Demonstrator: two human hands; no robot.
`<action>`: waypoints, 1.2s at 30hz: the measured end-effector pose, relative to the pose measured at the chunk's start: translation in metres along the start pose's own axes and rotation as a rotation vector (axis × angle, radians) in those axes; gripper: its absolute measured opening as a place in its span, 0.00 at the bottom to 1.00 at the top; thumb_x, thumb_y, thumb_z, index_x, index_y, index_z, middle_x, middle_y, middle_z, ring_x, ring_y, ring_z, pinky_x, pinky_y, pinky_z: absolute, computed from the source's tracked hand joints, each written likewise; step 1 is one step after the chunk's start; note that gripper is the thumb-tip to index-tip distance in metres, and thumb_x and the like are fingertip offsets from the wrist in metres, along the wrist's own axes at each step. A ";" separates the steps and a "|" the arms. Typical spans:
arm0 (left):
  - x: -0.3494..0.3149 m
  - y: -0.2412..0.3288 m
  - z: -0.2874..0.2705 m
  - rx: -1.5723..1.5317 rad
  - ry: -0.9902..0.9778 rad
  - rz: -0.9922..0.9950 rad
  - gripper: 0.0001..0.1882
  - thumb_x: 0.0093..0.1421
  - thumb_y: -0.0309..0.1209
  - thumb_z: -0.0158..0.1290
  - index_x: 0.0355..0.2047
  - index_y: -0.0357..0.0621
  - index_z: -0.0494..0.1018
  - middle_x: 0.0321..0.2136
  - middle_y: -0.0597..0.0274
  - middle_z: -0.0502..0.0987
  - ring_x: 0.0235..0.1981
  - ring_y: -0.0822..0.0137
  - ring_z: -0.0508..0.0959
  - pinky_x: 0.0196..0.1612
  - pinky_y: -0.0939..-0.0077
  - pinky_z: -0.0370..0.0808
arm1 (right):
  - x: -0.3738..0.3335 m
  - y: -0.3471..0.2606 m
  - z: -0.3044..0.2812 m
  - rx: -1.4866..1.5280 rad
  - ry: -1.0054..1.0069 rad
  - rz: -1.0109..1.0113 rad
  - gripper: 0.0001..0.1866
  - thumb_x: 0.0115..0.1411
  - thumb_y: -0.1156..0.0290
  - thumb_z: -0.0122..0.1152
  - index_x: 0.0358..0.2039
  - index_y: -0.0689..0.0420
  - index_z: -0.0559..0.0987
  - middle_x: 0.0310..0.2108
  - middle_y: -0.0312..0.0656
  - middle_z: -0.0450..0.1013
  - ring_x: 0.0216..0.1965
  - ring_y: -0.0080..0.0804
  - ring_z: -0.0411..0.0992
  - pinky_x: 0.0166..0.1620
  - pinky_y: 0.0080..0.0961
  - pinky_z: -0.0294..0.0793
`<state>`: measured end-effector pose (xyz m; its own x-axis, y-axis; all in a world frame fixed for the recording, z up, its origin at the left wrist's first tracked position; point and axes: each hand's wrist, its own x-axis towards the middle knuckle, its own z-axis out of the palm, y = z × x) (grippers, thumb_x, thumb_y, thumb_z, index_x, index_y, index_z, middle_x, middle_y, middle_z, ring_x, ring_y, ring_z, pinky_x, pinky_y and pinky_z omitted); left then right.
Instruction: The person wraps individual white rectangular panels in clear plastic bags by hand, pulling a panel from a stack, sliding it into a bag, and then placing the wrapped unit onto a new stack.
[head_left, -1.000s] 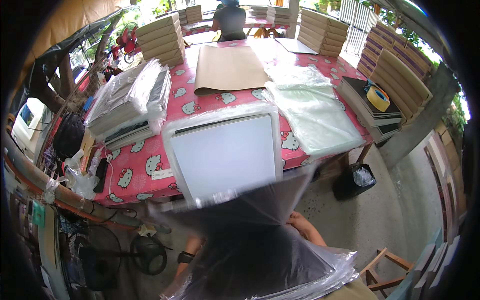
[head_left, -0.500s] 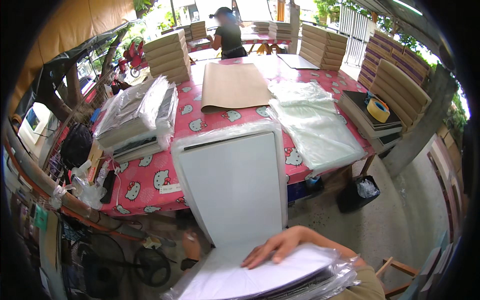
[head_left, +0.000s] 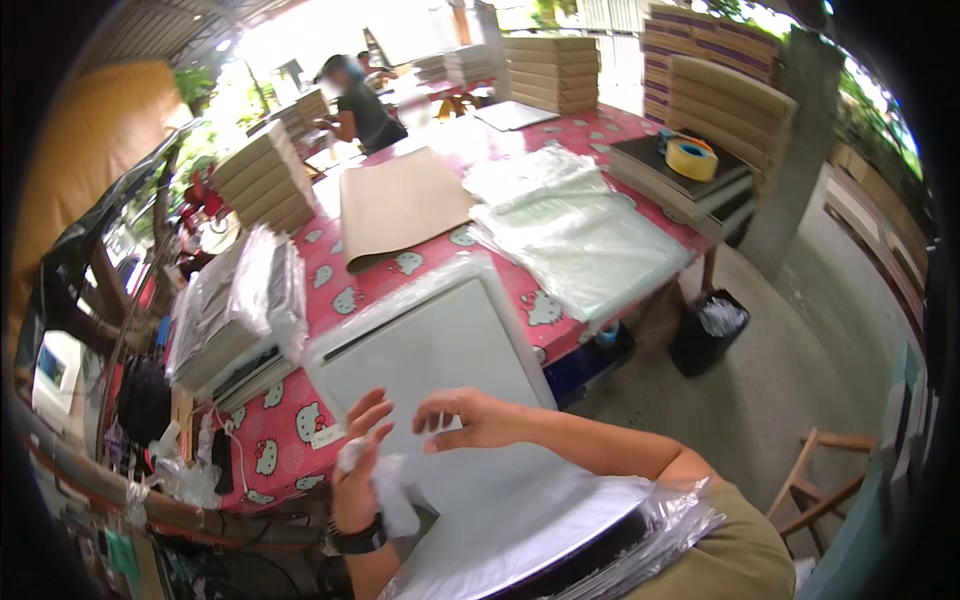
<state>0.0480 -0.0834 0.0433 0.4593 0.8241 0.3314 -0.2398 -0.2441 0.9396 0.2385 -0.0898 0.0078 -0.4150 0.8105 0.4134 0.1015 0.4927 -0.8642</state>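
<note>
Grip: left hand (head_left: pixel 358 482) loosely raised, crumpled white material (head_left: pixel 397 503) at its palm, hold uncertain; right hand (head_left: pixel 472 416) half-curled, seemingly empty; white panel (head_left: pixel 450 335) below, far end over table (head_left: pixel 288 462); step, apparently, handling the material; next move calls for surer pinch.

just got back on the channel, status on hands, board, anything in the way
Left hand holding crumpled white wad; right hand half-curled beside it, grip unclear. White board extending past edge of pink table. Hands partly block view of board.
</note>
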 end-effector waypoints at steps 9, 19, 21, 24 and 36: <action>0.002 -0.036 0.032 -0.134 0.110 -0.218 0.24 0.55 0.37 0.47 0.49 0.35 0.62 0.45 0.56 0.67 0.44 0.68 0.68 0.48 0.77 0.62 | -0.014 0.010 0.015 0.281 0.237 0.109 0.07 0.53 0.73 0.56 0.30 0.61 0.70 0.24 0.33 0.67 0.28 0.17 0.64 0.32 0.16 0.65; -0.002 -0.036 0.022 0.293 0.190 -0.235 0.09 0.46 0.21 0.48 0.30 0.35 0.72 0.24 0.69 0.71 0.26 0.80 0.68 0.27 0.86 0.64 | -0.017 0.009 0.008 0.156 0.368 0.128 0.04 0.53 0.76 0.54 0.30 0.60 0.70 0.25 0.32 0.67 0.30 0.16 0.65 0.35 0.14 0.66; -0.001 -0.038 0.021 0.314 0.233 -0.215 0.06 0.45 0.20 0.51 0.26 0.36 0.71 0.21 0.70 0.70 0.24 0.80 0.67 0.25 0.85 0.64 | -0.019 0.015 0.010 0.127 0.347 0.156 0.04 0.53 0.77 0.54 0.30 0.60 0.70 0.26 0.32 0.68 0.30 0.17 0.65 0.36 0.15 0.66; -0.003 -0.051 0.017 0.152 0.265 -0.128 0.04 0.46 0.21 0.51 0.24 0.36 0.70 0.21 0.71 0.69 0.24 0.80 0.67 0.25 0.86 0.63 | -0.019 0.009 0.007 0.111 0.333 0.202 0.04 0.53 0.77 0.54 0.30 0.60 0.71 0.25 0.32 0.67 0.29 0.16 0.65 0.34 0.14 0.66; -0.002 -0.036 0.028 0.002 0.261 -0.238 0.08 0.48 0.21 0.48 0.31 0.35 0.71 0.25 0.68 0.71 0.29 0.80 0.69 0.31 0.88 0.65 | -0.018 0.003 0.011 0.168 0.402 0.221 0.05 0.53 0.74 0.54 0.29 0.62 0.71 0.18 0.33 0.66 0.19 0.17 0.61 0.23 0.16 0.62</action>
<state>0.0799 -0.0905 0.0117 0.2680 0.9609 0.0702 -0.1504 -0.0303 0.9882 0.2365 -0.1070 -0.0054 -0.0145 0.9645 0.2638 -0.0135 0.2636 -0.9645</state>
